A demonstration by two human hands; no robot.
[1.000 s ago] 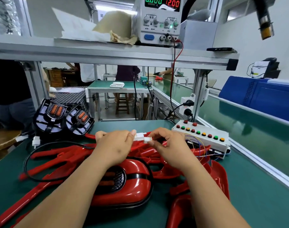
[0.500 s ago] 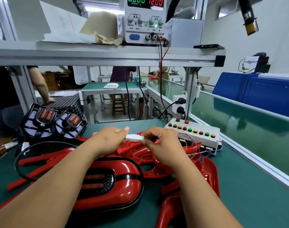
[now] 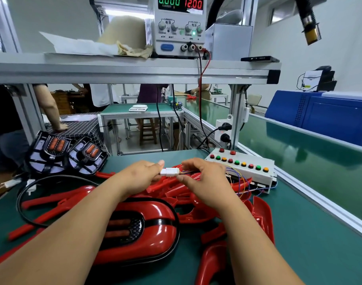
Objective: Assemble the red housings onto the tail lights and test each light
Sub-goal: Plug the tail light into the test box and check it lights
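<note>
White connector is pinched from both ends, left hand at its 9 o'clock, right hand at 3. Red-housed tail light lies at the hands' 6 o'clock, button box at 2.

Overall level: bright, even, cool white indoor light.
Sources: ceiling tube left of the power supply; window to its right.
Glare: white streaks on the glossy red tail light well below the power supply; sheen on the green conveyor belt to its lower right.
Shadows: soft and shallow under the shelf beam beneath the power supply.
Distortion: wide-angle; shelf beam bows, uprights lean outward.
Sharpness: power supply digits legible; white connector below it clear; far room slightly soft.
</note>
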